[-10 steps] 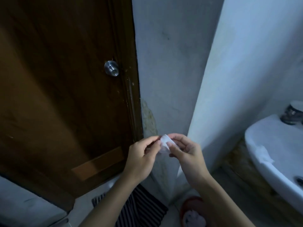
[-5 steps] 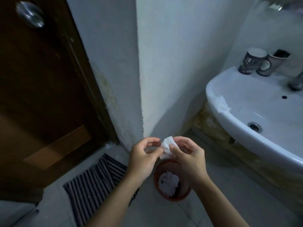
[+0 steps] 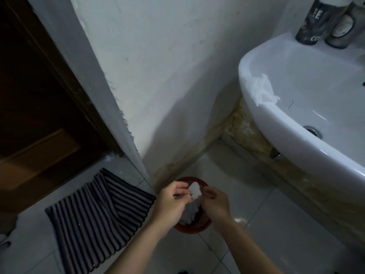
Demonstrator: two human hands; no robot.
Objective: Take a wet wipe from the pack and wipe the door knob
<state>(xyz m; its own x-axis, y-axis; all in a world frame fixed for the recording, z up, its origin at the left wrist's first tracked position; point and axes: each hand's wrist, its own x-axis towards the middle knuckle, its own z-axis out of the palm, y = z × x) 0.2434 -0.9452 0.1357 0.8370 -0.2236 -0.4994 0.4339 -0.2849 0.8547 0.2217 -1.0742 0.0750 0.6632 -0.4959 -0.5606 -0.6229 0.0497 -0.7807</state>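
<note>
A small crumpled white wet wipe (image 3: 195, 191) is pinched between the fingertips of my left hand (image 3: 172, 204) and my right hand (image 3: 214, 204). Both hands hover directly over a round red waste bin (image 3: 194, 228) on the floor, which holds crumpled white tissue (image 3: 189, 214). The brown wooden door (image 3: 37, 107) fills the left side. Its knob is out of view. No wipe pack is visible.
A white sink (image 3: 280, 123) juts out at right, with another white wipe (image 3: 261, 89) draped over its rim and two cups (image 3: 327, 20) at its back. A striped mat (image 3: 98, 210) lies on the tiled floor by the door. A white wall corner (image 3: 128, 123) stands between them.
My view has swung down and right from the door knob to the floor. Both hands, still holding the wipe, have lowered to just above the red bin.
</note>
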